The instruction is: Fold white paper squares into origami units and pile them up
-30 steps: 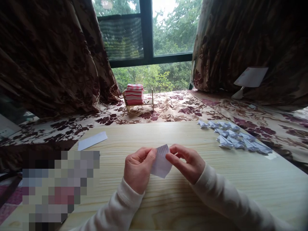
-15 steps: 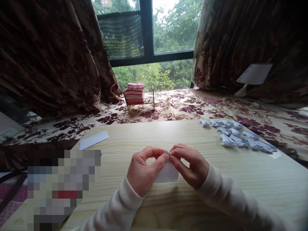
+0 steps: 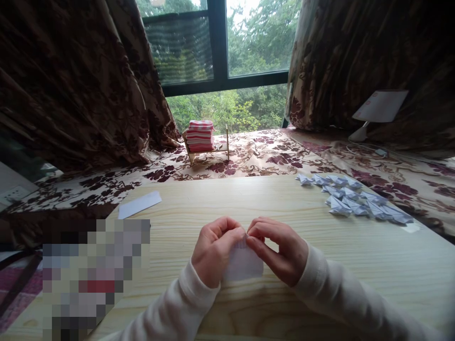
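A small white sheet of paper [image 3: 245,263] hangs between my hands above the wooden table, its top edge pinched and its lower part loose. My left hand [image 3: 217,251] grips the paper's upper left side between thumb and fingers. From the other side, my right hand [image 3: 279,246] pinches the top near the same corner, its fingertips almost touching the left thumb. The fingers hide the exact fold at the top. Several folded white paper pieces [image 3: 350,196] lie grouped at the table's far right.
A flat white paper strip [image 3: 140,204] lies at the far left of the wooden table [image 3: 192,201]. A pixelated item [image 3: 95,274] covers the left side. Beyond the table are a small stand with folded striped cloths [image 3: 201,136] and a white lamp [image 3: 381,106].
Both hands have turned slightly at the paper's top. The grey folded tip that showed between the fingers is now hidden, and the sheet hangs a little lower.
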`<state>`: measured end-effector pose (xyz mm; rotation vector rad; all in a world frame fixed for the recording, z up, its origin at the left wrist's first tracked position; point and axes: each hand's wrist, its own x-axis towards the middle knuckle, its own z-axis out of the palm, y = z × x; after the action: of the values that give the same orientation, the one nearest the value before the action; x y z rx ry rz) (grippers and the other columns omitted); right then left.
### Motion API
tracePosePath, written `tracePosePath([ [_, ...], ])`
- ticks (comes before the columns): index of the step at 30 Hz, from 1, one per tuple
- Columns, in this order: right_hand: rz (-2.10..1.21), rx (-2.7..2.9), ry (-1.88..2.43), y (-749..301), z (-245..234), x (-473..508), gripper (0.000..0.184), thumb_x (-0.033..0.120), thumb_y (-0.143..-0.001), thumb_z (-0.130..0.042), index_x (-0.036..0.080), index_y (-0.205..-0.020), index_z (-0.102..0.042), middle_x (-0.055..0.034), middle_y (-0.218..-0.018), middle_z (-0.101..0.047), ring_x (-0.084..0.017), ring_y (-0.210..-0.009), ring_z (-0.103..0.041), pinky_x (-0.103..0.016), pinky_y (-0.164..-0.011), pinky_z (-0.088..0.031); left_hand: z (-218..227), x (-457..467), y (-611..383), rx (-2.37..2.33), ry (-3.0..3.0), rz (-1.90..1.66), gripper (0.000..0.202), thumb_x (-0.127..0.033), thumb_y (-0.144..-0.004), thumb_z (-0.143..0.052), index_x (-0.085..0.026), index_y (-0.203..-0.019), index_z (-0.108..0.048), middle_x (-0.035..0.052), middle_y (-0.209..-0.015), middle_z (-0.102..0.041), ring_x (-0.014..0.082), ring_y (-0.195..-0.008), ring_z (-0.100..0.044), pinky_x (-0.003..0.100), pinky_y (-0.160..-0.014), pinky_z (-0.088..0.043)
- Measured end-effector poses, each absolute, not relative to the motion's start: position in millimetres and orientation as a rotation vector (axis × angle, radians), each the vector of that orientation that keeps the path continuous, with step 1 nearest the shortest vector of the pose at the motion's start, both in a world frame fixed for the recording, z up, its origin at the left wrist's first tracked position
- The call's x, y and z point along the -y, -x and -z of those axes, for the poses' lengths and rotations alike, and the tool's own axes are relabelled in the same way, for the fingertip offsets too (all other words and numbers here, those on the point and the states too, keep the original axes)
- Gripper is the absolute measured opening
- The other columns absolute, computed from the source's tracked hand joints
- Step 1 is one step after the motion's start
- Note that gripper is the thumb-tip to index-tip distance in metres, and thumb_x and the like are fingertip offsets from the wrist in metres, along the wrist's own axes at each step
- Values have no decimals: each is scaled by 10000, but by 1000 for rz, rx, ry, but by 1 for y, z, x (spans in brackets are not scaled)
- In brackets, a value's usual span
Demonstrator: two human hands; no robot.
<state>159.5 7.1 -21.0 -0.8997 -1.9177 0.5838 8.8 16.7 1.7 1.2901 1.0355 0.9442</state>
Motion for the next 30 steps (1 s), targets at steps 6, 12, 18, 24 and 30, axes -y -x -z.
tracePosePath([
  [6, -704, 1918, 908, -162, 25, -7, 227, 230, -828, -475, 185, -606, -495, -16, -593, -528, -126, -570, -470, -263, -550, -397, -8, -18, -5, -1135, -1806, -951, 153, -216, -703, -497, -170, -557, -488, -21, -571, -455, 121, -598, -431, 247, -598, -357],
  [12, -735, 1873, 947, -161, 16, -8, 242, 257, -841, -469, 176, -618, -517, -13, -596, -540, -116, -563, -484, -246, -542, -395, -3, -18, -8, -1104, -1534, -1025, 172, -266, -718, -539, -168, -581, -505, -30, -559, -457, 107, -556, -424, 224, -521, -348],
  [18, -742, 1846, 1000, -173, 14, -15, 264, 233, -811, -438, 171, -571, -530, -18, -575, -537, -126, -558, -486, -257, -540, -391, 3, -29, -9, -1111, -1136, -1073, 133, -249, -614, -621, -163, -544, -548, -35, -496, -482, 91, -492, -424, 216, -486, -348],
  [24, -753, 1667, 1162, -175, 12, -19, 304, 329, -834, -440, 163, -634, -596, -17, -614, -585, -130, -598, -516, -253, -564, -414, 5, -35, -8, -1112, -1068, -1078, 113, -252, -577, -644, -177, -528, -575, -21, -523, -526, 100, -513, -462, 217, -499, -377],
  [30, -765, 1707, 1125, -164, 22, -15, 233, 298, -785, -506, 164, -602, -562, 15, -532, -533, -96, -511, -455, -225, -499, -378, 7, -29, -12, -1072, -1115, -1020, 184, -305, -611, -672, -153, -573, -575, -23, -529, -533, 100, -521, -472, 224, -519, -379],
])
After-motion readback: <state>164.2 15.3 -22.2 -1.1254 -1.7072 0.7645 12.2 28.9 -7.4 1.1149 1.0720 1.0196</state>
